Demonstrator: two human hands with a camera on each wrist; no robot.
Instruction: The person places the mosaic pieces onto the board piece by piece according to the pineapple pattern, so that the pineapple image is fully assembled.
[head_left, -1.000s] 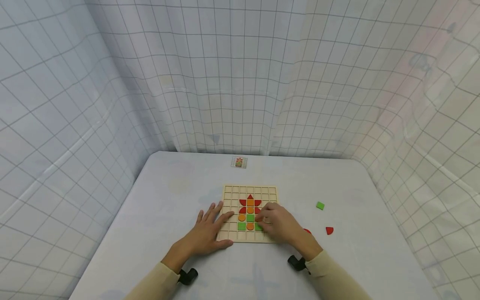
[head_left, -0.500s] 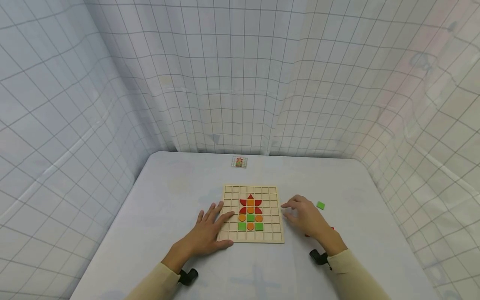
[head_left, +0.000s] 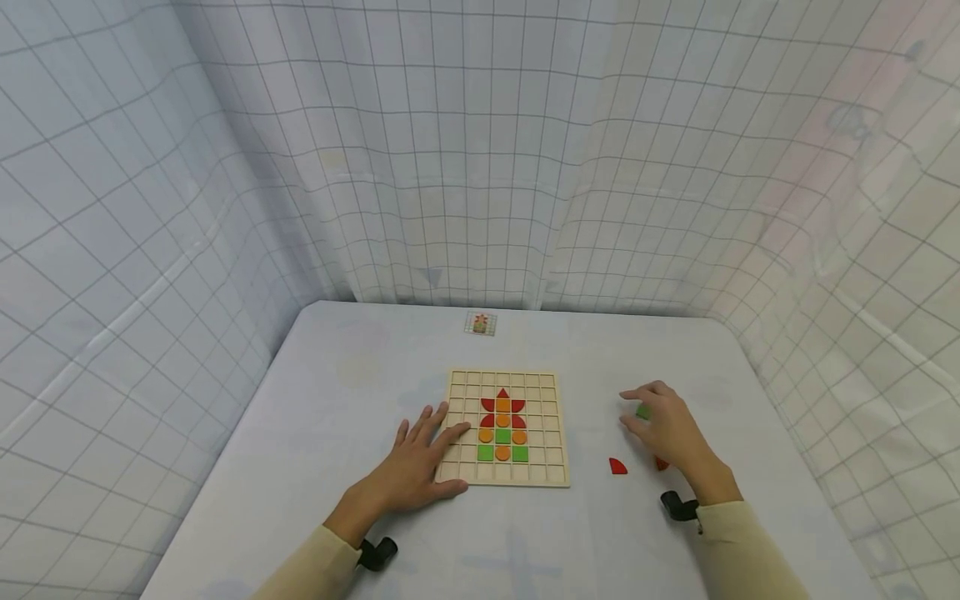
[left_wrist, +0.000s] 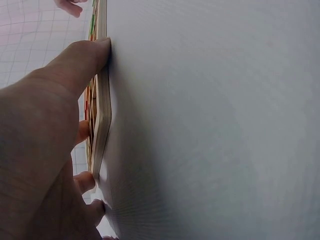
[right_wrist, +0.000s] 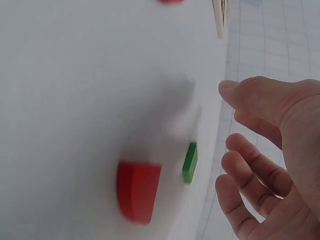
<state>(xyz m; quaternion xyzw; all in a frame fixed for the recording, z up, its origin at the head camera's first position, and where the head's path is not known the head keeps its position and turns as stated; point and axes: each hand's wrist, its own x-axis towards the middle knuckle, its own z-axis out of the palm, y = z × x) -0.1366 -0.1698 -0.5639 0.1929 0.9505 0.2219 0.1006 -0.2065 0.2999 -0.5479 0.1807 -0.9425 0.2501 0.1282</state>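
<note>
My left hand (head_left: 411, 471) rests spread on the left side of a wooden grid board (head_left: 543, 425), its thumb at the board's near edge. A pattern of red, orange and green pieces lies in the board's cells, with a red triangle (head_left: 503, 393) at its top. Off the board to the right, my right hand (head_left: 667, 427) hovers above a green square tile (right_wrist: 190, 162), fingers apart and holding nothing. Below that hand lies a red quarter-circle piece (right_wrist: 140, 192). A second red quarter-circle piece (head_left: 617, 467) sits between hand and board.
A small pattern card (head_left: 480, 323) lies near the table's far edge, beyond the board. White gridded curtains (head_left: 480, 167) enclose the white table (head_left: 360, 375) at the back and both sides.
My right hand has let go of an orange disc at the pattern's right side, then moved right, off the board, to the green tile. The left hand has stayed on the board.
</note>
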